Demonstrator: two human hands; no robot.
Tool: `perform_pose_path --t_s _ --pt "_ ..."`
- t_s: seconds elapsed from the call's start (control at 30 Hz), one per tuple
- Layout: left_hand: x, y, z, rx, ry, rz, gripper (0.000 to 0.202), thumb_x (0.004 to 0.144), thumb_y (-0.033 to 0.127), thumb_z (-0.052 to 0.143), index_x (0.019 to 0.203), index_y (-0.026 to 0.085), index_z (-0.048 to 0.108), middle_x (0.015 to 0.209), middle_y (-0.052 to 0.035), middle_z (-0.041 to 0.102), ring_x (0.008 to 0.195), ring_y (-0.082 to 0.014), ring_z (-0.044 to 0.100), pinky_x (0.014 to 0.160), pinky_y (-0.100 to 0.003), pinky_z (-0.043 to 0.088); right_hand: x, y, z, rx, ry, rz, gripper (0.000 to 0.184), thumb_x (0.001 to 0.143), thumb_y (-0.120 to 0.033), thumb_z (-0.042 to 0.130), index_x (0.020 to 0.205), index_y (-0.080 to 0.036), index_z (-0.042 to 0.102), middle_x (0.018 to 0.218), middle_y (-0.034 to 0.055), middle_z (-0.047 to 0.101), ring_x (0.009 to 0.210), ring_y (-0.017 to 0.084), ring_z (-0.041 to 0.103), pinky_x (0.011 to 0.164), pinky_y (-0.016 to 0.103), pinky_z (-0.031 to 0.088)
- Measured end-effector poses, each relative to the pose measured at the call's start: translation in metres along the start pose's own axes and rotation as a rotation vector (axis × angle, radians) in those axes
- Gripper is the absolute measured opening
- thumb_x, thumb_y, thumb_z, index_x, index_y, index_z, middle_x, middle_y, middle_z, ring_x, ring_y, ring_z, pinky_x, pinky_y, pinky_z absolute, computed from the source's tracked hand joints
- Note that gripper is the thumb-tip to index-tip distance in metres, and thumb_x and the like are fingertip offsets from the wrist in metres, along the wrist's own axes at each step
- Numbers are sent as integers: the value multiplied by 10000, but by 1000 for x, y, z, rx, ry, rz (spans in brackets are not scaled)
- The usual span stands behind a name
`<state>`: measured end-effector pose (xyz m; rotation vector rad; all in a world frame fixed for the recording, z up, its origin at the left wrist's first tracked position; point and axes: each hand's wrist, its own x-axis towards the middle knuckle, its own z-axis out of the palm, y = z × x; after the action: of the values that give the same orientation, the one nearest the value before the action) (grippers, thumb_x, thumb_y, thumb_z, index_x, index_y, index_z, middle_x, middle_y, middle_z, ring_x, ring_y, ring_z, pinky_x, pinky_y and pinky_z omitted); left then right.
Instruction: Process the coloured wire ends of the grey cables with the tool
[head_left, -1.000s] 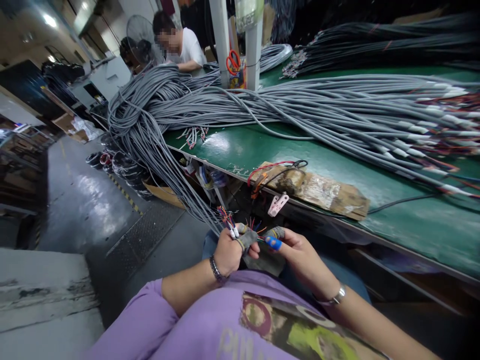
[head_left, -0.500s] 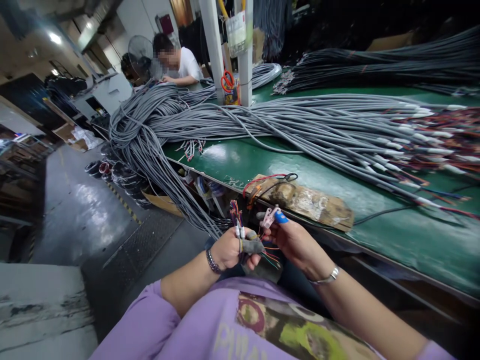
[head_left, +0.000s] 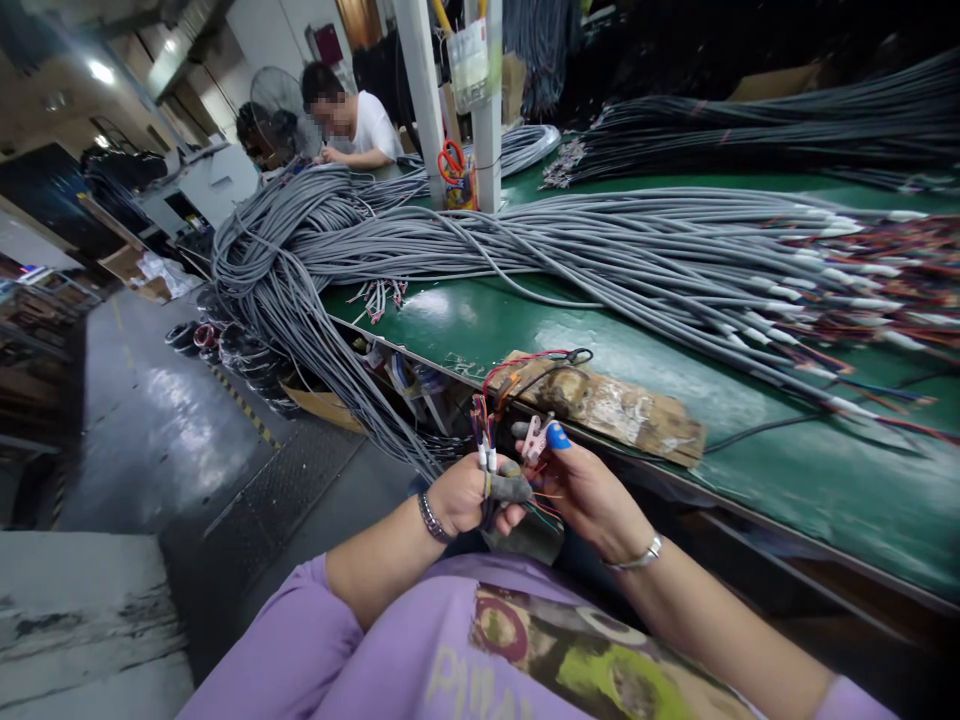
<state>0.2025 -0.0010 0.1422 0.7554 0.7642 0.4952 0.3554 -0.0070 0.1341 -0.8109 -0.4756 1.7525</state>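
Observation:
My left hand point(head_left: 466, 497) is closed around the ends of a few grey cables point(head_left: 352, 390), with coloured wire ends point(head_left: 480, 415) sticking up above my fist. A grey finger cot covers my left thumb. My right hand point(head_left: 581, 485), with a blue cot on one fingertip, pinches a small pink clip point(head_left: 534, 436) that hangs at the bench edge, right beside the coloured wires. Both hands are in front of my chest, just below the green bench point(head_left: 495, 320).
A big heap of grey cables point(head_left: 525, 240) lies across the bench and hangs off its left end. A taped cardboard pad point(head_left: 622, 405) with red and black leads sits at the near edge. Another person point(head_left: 352, 120) works at the far end beside a fan; scissors point(head_left: 451, 160) hang on a post.
My right hand rose from beside my left fist up to the pink clip and took hold of it. My left hand lifted the wire ends slightly. The view shifted down a little.

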Motion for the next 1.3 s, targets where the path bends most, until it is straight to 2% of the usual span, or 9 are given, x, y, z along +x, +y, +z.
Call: perform_pose_path --t_s 0.23,0.37,0.43,0.6,0.83,1.0,1.1,1.3 --pt "0 1 2 -1 23 3 424 493 413 839 642 124 567 450 -31 586 336 -118 505 310 -194 387 -1 0 -2 19 -41 35 382 673 -529 774 789 -175 693 683 14 634 605 131 551 585 259 474" --pt "-8 0 5 13 29 -2 441 487 430 843 636 125 561 451 -35 592 326 -124 507 304 -198 385 -2 -3 -3 50 -49 98 451 663 -619 731 777 -185 688 761 44 673 630 144 575 574 261 485" --pt "-12 -1 10 22 57 6 433 499 426 841 637 122 564 459 -35 598 330 -124 514 314 -202 400 -2 -4 -3 50 -59 111 434 677 -607 726 788 -189 690 784 52 678 643 150 583 578 265 493" --pt "-20 -4 22 16 157 109 426 521 429 832 617 123 552 456 -18 591 322 -104 501 331 -198 409 -3 -5 -3 -1 -45 38 316 665 -460 793 781 -184 692 722 16 634 610 129 547 593 254 502" --pt "-16 -4 22 -17 181 182 416 524 422 826 608 125 548 456 -10 582 330 -100 498 335 -195 404 -3 1 -4 -228 31 -167 472 723 -659 650 746 -190 697 707 39 645 615 147 546 596 264 471" --pt "-13 -4 22 -9 210 157 463 506 474 827 620 130 538 458 -8 576 329 -98 489 333 -198 391 3 1 -2 -40 -29 30 454 695 -621 707 816 -184 702 751 56 682 571 153 566 560 292 480" --pt "-12 -5 22 -7 227 147 473 493 479 831 612 132 531 460 -8 574 331 -96 485 333 -199 384 6 1 -2 31 -9 38 419 689 -570 744 844 -184 699 771 54 695 569 148 577 544 280 478" --pt "-9 -7 21 9 237 141 479 497 493 825 609 131 532 464 -12 577 334 -100 491 338 -203 386 4 2 -1 62 -5 80 464 681 -596 737 917 -199 691 812 58 706 570 157 582 532 288 478"
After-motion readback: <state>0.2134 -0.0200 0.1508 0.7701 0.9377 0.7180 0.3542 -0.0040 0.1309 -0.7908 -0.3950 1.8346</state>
